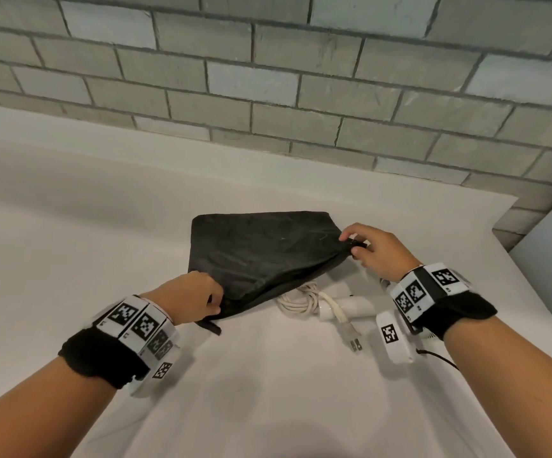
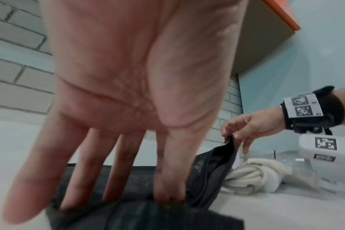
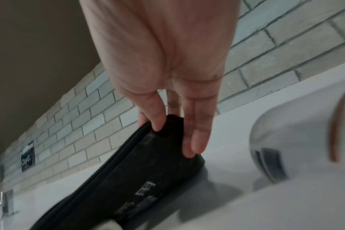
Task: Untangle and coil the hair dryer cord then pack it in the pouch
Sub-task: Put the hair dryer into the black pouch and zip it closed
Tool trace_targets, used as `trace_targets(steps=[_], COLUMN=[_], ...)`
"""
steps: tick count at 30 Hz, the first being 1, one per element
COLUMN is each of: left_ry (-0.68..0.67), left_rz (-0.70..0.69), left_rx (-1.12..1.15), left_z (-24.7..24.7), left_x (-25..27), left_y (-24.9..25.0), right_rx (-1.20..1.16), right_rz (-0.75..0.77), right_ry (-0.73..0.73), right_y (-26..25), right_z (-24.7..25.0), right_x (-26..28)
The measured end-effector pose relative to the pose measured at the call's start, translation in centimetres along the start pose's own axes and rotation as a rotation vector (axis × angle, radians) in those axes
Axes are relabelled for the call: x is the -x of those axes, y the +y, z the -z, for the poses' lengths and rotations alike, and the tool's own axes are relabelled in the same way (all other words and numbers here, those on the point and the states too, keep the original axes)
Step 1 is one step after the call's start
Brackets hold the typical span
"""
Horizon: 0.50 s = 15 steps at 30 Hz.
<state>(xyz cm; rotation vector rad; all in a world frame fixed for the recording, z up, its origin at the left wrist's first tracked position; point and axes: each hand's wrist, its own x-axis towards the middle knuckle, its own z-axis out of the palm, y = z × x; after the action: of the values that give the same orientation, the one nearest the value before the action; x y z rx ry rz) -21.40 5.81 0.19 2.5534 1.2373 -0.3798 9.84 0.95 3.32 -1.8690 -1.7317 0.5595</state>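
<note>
A black fabric pouch (image 1: 261, 252) is lifted off the white counter, stretched between both hands. My left hand (image 1: 195, 300) pinches its near left corner (image 2: 167, 200). My right hand (image 1: 372, 247) pinches the far right end by the zipper (image 3: 167, 124). Below the pouch's raised edge lies the coiled white cord (image 1: 301, 299) (image 2: 252, 175), with its plug (image 1: 350, 335) pointing toward me. The white hair dryer (image 1: 357, 305) lies to the right of the coil, partly hidden by my right wrist; its rounded body (image 3: 297, 140) shows in the right wrist view.
A grey brick wall (image 1: 268, 77) runs along the back of the white counter (image 1: 69, 226). The counter's right edge (image 1: 532, 276) ends by a pale panel. A thin black strap (image 1: 433, 355) lies near my right wrist.
</note>
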Motion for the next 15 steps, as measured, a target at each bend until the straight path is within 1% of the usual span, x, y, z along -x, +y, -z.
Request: trace_targets(steps=[1, 3, 5, 6, 8, 10, 11, 12, 13, 14, 15], left_ry=[0.033, 0.016, -0.019, -0.009, 0.02, 0.037, 0.046, 0.045, 0.033, 0.023, 0.016], left_rz=[-0.002, -0.011, -0.025, -0.018, 0.043, 0.107, 0.117, 0.118, 0.122, 0.127, 0.135], left_rx=[0.008, -0.001, -0.063, -0.094, -0.144, -0.198, -0.197, -0.184, -0.174, -0.171, -0.175], left_z=[-0.1, -0.1, 0.1, 0.1, -0.2, -0.5, -0.6, -0.7, -0.7, -0.8, -0.8], left_x=[0.0, -0.1, -0.3, -0.5, -1.0, -1.2, -1.3, -1.4, -1.4, -1.4, -1.3], left_y=[0.0, -0.3, 0.1, 0.4, 0.9, 1.3, 1.3, 1.3, 1.3, 1.2, 1.2], right_rx=[0.032, 0.142, 0.247, 0.277, 0.323, 0.357, 0.345, 0.308, 0.268, 0.264, 0.318], right_rz=[0.021, 0.043, 0.02, -0.002, -0.03, 0.018, 0.07, 0.124, 0.161, 0.164, 0.14], right_ry=[-0.025, -0.09, -0.148, -0.148, -0.073, 0.028, 0.046, 0.02, -0.059, -0.179, -0.313], right_y=[0.2, 0.5, 0.9, 1.1, 1.1, 0.3, -0.4, -1.0, -1.6, -2.0, -2.3], right_z=[-0.1, -0.2, -0.4, -0.6, -1.0, -1.3, -1.4, -1.4, -1.4, -1.6, -1.9], right_x=[0.1, 0.3, 0.3, 0.4, 0.8, 1.6, 2.2, 2.8, 3.5, 4.3, 4.9])
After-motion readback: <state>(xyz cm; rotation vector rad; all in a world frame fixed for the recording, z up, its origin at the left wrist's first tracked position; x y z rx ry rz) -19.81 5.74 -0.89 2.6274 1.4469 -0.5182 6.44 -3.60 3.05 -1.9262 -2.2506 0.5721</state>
